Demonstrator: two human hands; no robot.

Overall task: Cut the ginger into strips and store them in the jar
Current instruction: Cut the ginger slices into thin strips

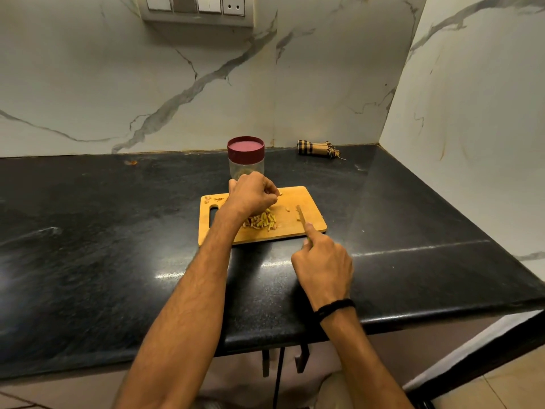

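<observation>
- The right hand [323,261] is gripping the knife [300,215], forefinger lying along the spine and the blade resting on the right part of the cutting board [306,199].
- The left hand [253,193] is hovering over the board's far middle with fingers curled towards the thumb; I cannot tell whether it is pinching a bit of ginger.
- The ginger strips [261,221] are lying in a loose heap at the board's centre, with a few strays near its far-left corner and beside the blade.
- The jar [246,163] is standing just behind the board's far edge, its maroon lid [245,147] on.
- Cutting is looking nearly done. Doing this step well probably means keeping the curled fingertips clear of the edge and sweeping the strays into the heap with the flat of the blade.
- The heap is sitting well inside the board's edges, so little is risking a spill.
- Open counter [88,231] is lying left and right of the board, giving room for parking the knife and lid.
- A cloth roll [317,149] is sitting well beyond the board's far-right corner, out of the way.
</observation>
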